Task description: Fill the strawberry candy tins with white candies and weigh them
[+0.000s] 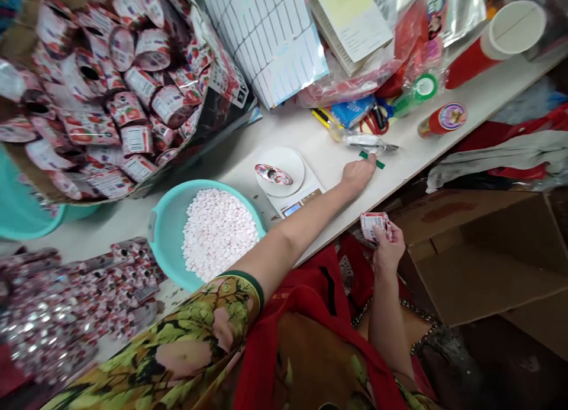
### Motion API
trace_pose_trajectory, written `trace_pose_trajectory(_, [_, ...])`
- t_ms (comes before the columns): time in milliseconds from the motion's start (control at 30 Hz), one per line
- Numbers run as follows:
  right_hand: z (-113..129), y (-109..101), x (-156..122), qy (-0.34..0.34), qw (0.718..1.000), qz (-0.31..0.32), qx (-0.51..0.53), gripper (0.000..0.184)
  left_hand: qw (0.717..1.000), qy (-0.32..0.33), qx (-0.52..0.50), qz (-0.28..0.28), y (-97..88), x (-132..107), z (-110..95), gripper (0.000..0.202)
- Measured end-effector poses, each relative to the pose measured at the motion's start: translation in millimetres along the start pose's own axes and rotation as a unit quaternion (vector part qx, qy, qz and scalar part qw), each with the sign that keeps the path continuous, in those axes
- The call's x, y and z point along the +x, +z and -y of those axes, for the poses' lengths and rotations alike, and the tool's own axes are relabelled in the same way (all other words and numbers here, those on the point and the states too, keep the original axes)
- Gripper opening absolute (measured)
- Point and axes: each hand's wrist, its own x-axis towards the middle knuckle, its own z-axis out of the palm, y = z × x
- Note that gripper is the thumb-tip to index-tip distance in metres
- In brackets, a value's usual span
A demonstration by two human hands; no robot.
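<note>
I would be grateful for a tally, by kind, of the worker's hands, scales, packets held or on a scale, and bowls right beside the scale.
Hands: 2 (left hand, right hand)
Scale: 1
Packets: 2 (held packet, weighed packet)
Teal bowl: 1
Total: 6

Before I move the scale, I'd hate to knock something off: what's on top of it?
One red-and-white packet sits on the round white pan of the scale. The patch of pan beneath it is covered, and the packet's contents can't be made out.
</note>
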Motion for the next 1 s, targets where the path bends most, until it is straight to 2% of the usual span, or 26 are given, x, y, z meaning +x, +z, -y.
trace_pose_trajectory(100, [1,3,-1,-0.003,1.000,0.016,0.004,0.057,0.998,-0.035,-0.044,0.014,-6.3,1,3,0.043])
trace_pose_trajectory(200, [6,8,-4,-0.033,0.998,0.044,0.000,0.055,0.992,-0.061,-0.111,0.010,-13.3,-5,5,0.044])
trace_pose_trajectory(300, [11,10,-8,-0.052,0.997,0.051,0.001,0.056,0.966,-0.086,-0.242,0.003,-16.2,-29,3,0.033])
trace_pose_trajectory(367, [12,10,-10,-0.058,0.997,0.053,0.002,0.057,0.916,-0.086,-0.391,0.028,-15.9,-62,2,0.021])
trace_pose_trajectory(400, [13,10,-11,-0.061,0.997,0.054,0.000,0.057,0.874,-0.080,-0.475,0.055,-15.6,-84,3,0.018])
trace_pose_trajectory(467, [13,9,-13,-0.066,0.996,0.056,-0.007,0.056,0.767,-0.069,-0.625,0.130,-16.4,-133,10,0.018])
trace_pose_trajectory(500, [13,10,-15,-0.066,0.996,0.058,-0.011,0.056,0.716,-0.071,-0.674,0.169,-18.1,-159,16,0.020])
trace_pose_trajectory(533, [14,10,-17,-0.067,0.996,0.062,-0.014,0.056,0.677,-0.079,-0.704,0.202,-21.0,-184,24,0.025])
trace_pose_trajectory(567, [14,12,-19,-0.068,0.995,0.068,-0.016,0.056,0.653,-0.091,-0.717,0.228,-25.6,-208,34,0.030])
trace_pose_trajectory(600, [15,14,-21,-0.068,0.995,0.077,-0.017,0.056,0.646,-0.105,-0.717,0.238,-32.0,-230,45,0.036])
trace_pose_trajectory(633, [16,17,-23,-0.067,0.994,0.085,-0.017,0.057,0.659,-0.116,-0.705,0.234,-40.5,-248,58,0.041])
trace_pose_trajectory(667, [17,20,-25,-0.066,0.993,0.093,-0.020,0.057,0.692,-0.125,-0.679,0.213,-51.0,-263,72,0.044])
trace_pose_trajectory(733, [20,29,-30,-0.063,0.992,0.103,-0.028,0.058,0.803,-0.119,-0.574,0.110,-76.3,-278,102,0.044])
trace_pose_trajectory(800, [25,40,-35,-0.060,0.991,0.111,-0.033,0.058,0.917,-0.111,-0.381,-0.044,-102.6,-275,131,0.034])
trace_pose_trajectory(833, [28,46,-38,-0.060,0.991,0.118,-0.033,0.058,0.953,-0.109,-0.262,-0.108,-113.9,-268,144,0.029])
trace_pose_trajectory(867, [30,52,-42,-0.060,0.990,0.125,-0.033,0.058,0.973,-0.106,-0.143,-0.148,-123.1,-257,154,0.027])
trace_pose_trajectory(900, [33,58,-45,-0.061,0.989,0.132,-0.035,0.058,0.983,-0.094,-0.037,-0.154,-130.0,-244,161,0.029])
trace_pose_trajectory(933, [36,64,-48,-0.063,0.987,0.140,-0.037,0.058,0.986,-0.075,0.052,-0.139,-134.8,-231,166,0.031])
trace_pose_trajectory(1000, [41,74,-55,-0.068,0.985,0.154,-0.044,0.059,0.983,-0.022,0.160,-0.085,-140.4,-210,168,0.036])
